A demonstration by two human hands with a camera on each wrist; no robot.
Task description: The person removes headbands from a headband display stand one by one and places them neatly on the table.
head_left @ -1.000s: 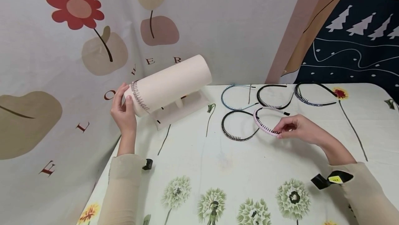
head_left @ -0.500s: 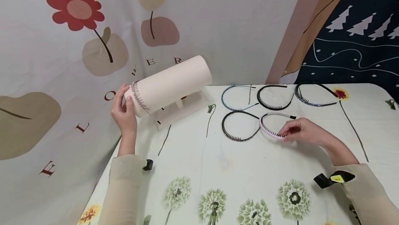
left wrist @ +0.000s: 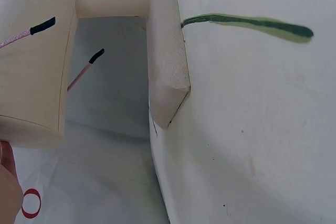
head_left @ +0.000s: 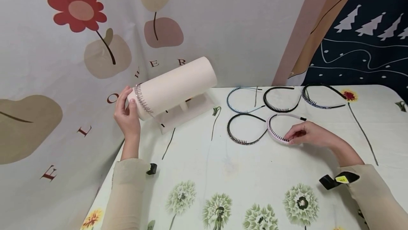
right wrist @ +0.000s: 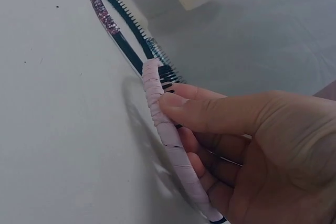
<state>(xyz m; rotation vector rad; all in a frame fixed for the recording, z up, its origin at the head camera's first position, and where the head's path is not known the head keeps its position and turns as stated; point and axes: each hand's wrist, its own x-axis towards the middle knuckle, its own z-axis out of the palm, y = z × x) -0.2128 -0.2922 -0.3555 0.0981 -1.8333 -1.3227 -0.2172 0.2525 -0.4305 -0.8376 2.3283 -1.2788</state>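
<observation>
In the head view my left hand (head_left: 128, 118) holds the near left end of a cream cylindrical headband stand (head_left: 181, 81), thumb in front. A silvery toothed headband (head_left: 142, 99) sits round the cylinder close to that hand; its black-tipped ends (left wrist: 43, 25) show in the left wrist view. My right hand (head_left: 310, 135) pinches a pale pink toothed headband (head_left: 271, 132) between thumb and fingers. In the right wrist view the pink band (right wrist: 176, 153) casts a shadow on the cloth beneath. A black headband with glitter (head_left: 234, 138) lies just left of it.
Behind lie a blue headband (head_left: 230, 104), a plain black headband (head_left: 278, 109) and a dark glittery headband (head_left: 323, 107). The stand's flat base (head_left: 197, 109) rests on the flower-print tablecloth (head_left: 223, 173). A printed curtain (head_left: 248, 28) hangs behind the table.
My right hand has moved the pink headband right and toward me, from overlapping the black glitter headband to beside it. The left hand has stayed on the stand.
</observation>
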